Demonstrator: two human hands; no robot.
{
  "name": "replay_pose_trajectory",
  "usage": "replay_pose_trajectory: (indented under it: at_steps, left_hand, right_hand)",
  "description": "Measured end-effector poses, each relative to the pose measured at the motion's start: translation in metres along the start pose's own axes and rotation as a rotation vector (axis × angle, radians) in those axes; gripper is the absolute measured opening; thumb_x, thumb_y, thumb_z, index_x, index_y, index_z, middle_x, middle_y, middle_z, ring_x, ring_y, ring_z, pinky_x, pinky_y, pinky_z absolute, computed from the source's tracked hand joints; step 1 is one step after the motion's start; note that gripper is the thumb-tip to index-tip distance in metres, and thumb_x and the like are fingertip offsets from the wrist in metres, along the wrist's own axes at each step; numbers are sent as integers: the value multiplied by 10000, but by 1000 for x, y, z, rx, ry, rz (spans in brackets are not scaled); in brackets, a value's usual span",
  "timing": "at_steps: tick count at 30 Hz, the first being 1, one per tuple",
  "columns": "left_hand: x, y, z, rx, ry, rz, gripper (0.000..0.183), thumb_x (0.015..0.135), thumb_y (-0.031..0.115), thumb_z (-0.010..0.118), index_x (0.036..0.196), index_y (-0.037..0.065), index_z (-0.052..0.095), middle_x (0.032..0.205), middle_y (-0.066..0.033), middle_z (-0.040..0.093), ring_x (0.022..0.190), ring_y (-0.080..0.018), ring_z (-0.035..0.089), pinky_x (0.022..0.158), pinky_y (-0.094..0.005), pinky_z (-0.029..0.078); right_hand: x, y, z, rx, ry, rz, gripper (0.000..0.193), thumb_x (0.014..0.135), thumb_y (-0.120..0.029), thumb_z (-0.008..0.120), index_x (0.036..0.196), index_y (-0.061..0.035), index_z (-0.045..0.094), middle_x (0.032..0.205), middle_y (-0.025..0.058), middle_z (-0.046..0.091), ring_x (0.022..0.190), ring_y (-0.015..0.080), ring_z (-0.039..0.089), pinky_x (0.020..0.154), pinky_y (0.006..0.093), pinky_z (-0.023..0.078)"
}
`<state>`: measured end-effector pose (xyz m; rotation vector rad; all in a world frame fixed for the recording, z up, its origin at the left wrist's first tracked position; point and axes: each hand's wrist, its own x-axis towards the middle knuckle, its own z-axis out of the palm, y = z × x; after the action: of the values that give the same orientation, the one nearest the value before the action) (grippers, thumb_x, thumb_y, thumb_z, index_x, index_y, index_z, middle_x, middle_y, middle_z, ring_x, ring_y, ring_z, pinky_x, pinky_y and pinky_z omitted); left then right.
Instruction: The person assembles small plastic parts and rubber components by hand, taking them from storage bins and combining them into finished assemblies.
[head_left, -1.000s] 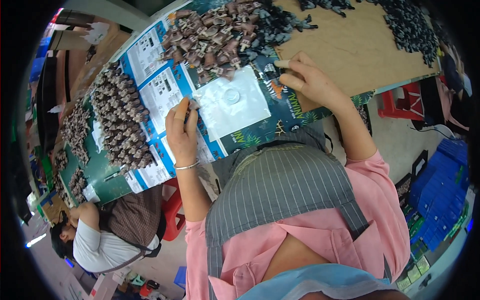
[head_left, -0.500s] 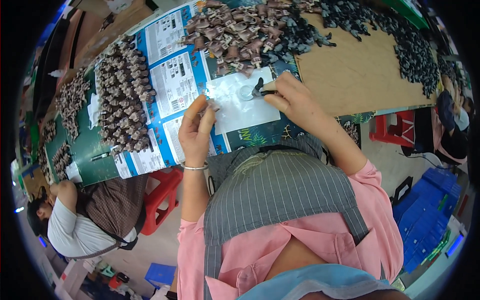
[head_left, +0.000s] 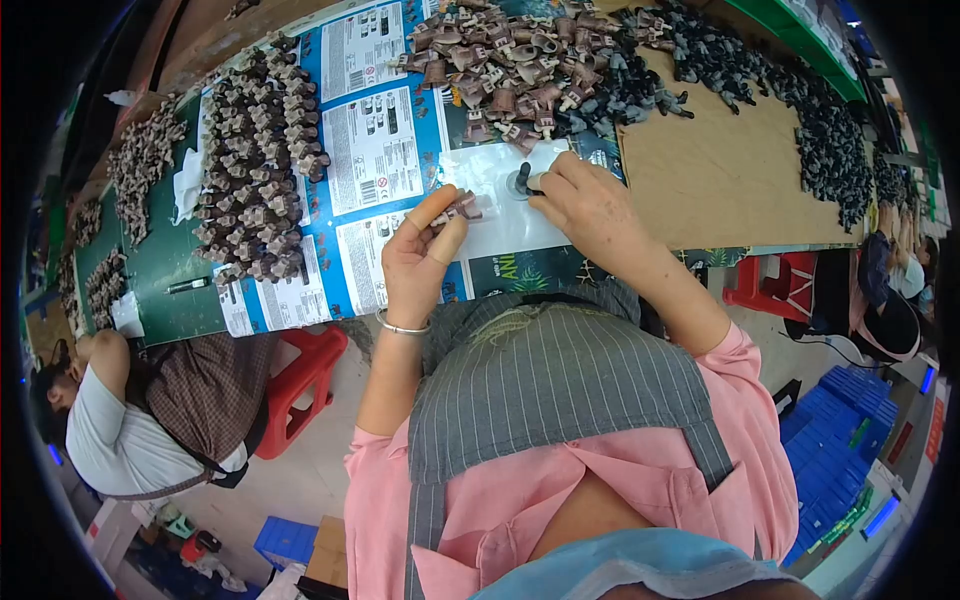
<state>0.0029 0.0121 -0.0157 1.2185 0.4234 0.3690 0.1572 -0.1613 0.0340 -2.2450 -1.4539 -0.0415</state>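
My left hand point(head_left: 412, 262) pinches a small brown plastic figure part point(head_left: 462, 208) between fingertips and thumb, left of the middle of a shiny white sheet point(head_left: 500, 238). Opposite it, my right hand point(head_left: 603, 207) grips a small black and grey figure part point(head_left: 524, 174) by one end. That part stands fairly upright over a small round dish point(head_left: 514, 190) on the sheet; whether it touches the dish I cannot tell. The two parts are apart. Finger covers sit on some of my fingertips.
A heap of brown parts point(head_left: 520, 65) lies beyond the sheet, with black and grey parts point(head_left: 835, 165) to the right by brown paper point(head_left: 720, 170). Rows of brown figures point(head_left: 255, 170) stand left. A pen point(head_left: 188, 285) lies near a seated person point(head_left: 150, 420) on the left.
The black and grey part has moved from beside the round dish to over it and is more upright. More of the brown part shows in my left hand. The view has shifted slightly.
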Motion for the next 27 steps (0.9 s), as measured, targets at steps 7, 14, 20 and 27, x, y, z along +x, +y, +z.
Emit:
replay_pose_trajectory:
  at_steps: [7, 14, 20, 27]
  left_hand:
    - [2, 8, 21, -47, 16, -144, 369, 919, 58, 666, 1281, 23, 610, 1134, -43, 670, 940, -84, 623, 809, -232, 519]
    - [3, 10, 39, -188, -5, -188, 354, 958, 110, 628, 1304, 44, 596, 1149, -57, 674, 921, -93, 639, 808, -239, 530]
    - [-5, 3, 48, -485, -91, -247, 344, 969, 109, 613, 1307, 51, 591, 1157, -54, 671, 913, -91, 646, 815, -226, 531]
    - [-15, 7, 44, -145, -27, -32, 399, 914, -2, 643, 1306, 32, 579, 1126, -43, 666, 932, -97, 644, 778, -238, 544]
  right_hand:
    - [-7, 7, 0, 124, 17, 129, 161, 811, -192, 711, 893, -66, 654, 852, 93, 559, 763, 287, 620, 678, 387, 509]
    - [-22, -1, -3, 622, 132, 262, 180, 827, -126, 728, 983, -44, 688, 828, 71, 560, 693, 201, 600, 632, 307, 478]
    - [-29, -23, 4, 634, 226, 196, 190, 841, -128, 720, 1007, -54, 665, 850, 75, 594, 711, 203, 615, 602, 310, 483]
    - [-35, -26, 14, 415, 256, 99, 156, 825, -200, 722, 893, -81, 646, 808, 55, 567, 701, 206, 599, 594, 334, 457]
